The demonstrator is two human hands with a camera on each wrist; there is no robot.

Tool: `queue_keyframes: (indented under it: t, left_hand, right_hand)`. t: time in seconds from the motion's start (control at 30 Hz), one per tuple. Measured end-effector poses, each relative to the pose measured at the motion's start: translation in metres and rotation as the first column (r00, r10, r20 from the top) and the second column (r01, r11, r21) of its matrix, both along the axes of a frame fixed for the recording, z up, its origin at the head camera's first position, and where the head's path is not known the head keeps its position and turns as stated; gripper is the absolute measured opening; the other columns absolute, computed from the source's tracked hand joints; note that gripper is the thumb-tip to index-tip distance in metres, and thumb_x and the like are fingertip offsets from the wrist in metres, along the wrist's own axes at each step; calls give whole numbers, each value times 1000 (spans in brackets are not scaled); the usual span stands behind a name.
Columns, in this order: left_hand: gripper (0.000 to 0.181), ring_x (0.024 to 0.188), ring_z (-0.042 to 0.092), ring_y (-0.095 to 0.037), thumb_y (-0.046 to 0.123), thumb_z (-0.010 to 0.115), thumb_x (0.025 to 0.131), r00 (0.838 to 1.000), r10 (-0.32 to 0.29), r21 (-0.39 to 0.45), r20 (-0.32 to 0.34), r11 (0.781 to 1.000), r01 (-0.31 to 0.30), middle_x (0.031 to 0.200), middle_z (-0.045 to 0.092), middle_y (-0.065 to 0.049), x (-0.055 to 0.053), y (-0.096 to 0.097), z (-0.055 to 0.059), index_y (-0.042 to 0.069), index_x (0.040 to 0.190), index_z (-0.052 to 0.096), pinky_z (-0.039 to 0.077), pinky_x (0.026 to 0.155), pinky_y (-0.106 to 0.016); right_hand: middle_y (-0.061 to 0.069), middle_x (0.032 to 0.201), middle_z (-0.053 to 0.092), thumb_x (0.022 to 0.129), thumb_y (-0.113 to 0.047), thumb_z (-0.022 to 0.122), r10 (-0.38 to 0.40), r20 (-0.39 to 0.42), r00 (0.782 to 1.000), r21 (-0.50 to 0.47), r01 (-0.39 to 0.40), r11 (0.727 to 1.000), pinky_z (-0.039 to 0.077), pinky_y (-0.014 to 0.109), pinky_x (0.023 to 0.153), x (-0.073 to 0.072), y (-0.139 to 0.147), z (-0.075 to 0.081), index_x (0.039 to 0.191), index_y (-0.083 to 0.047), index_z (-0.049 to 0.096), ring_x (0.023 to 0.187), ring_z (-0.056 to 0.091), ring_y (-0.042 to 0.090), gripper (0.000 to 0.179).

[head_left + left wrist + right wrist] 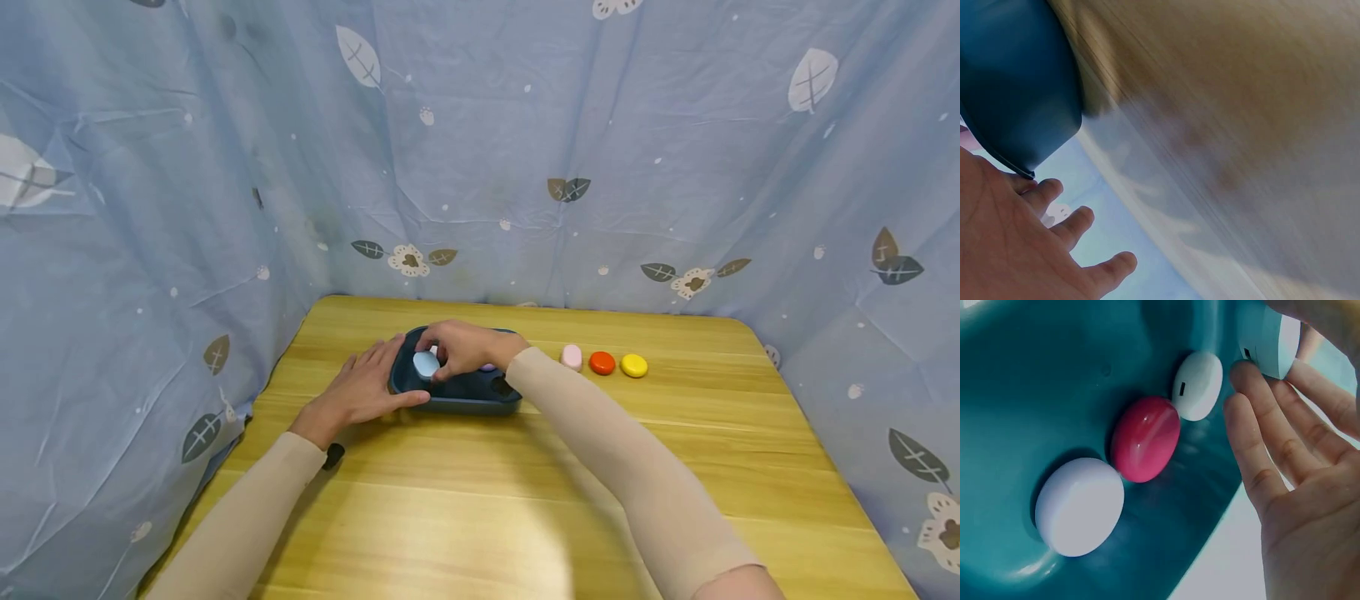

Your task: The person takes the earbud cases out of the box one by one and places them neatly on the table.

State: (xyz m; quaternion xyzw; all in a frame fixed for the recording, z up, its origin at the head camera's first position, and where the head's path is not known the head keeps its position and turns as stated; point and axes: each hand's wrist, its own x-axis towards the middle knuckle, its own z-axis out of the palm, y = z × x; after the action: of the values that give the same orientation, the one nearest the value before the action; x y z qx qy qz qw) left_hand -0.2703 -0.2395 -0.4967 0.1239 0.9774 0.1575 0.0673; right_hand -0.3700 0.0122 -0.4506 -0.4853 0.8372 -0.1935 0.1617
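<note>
A person's right hand (461,346) pinches a light blue disc (426,365) between curled thumb and fingers at the left end of a dark teal tray (465,407), while the left hand (363,387) braces the tray's near-left corner, its fingers spread and gripping nothing, thumb along the near side. Whether the held disc touches the tray floor cannot be told. Seen from the right wrist, three more discs lie in the tray in a row leading away from the fingertips: a white disc (1198,385) nearest, a pink-red disc (1145,439) next, and a lavender-white disc (1080,507) farthest. Out on the wooden worktop (450,500), to the right of the right-hand fingers and past the wrist, a pale pink disc (572,357), a red disc (602,362) and a yellow disc (633,366) sit in a line. If the discs are being gathered in the tray, the work looks past its midpoint: three in, a fourth in the fingers, three left outside; the pictures alone do not settle the direction. No brand, label or lettering can be read; the white disc and the held one each carry a small dark rectangular mark, without legible characters.
</note>
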Motion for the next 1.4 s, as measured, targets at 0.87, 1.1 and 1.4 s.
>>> queue_keyframes:
  t: [0.87,1.1,1.4]
  left_hand:
    - [141,182,22,-48,100,63,92,1000,15,-11,17,1000,-15,197,20,-16,-2,2,3,16,190,7,15,142,-84]
    - [138,181,23,-49,97,64,93,1000,11,-4,2,1000,-11,196,23,-16,1,1,0,15,190,10,16,142,-83]
    - [138,181,23,-48,98,64,93,1000,3,8,1,1000,-3,196,22,-16,-1,1,2,16,190,9,16,142,-83]
  right_hand:
    - [14,146,72,102,-22,89,-86,82,993,-196,101,975,67,51,113,10,83,16,155,-5,69,120,77,28,60]
    - [15,149,74,101,-16,89,-152,86,985,-239,168,956,66,54,114,15,123,16,154,-4,69,118,77,29,58]
    - [14,141,77,96,-14,92,-273,24,962,-286,268,920,66,60,109,18,173,15,148,-6,74,115,77,35,55]
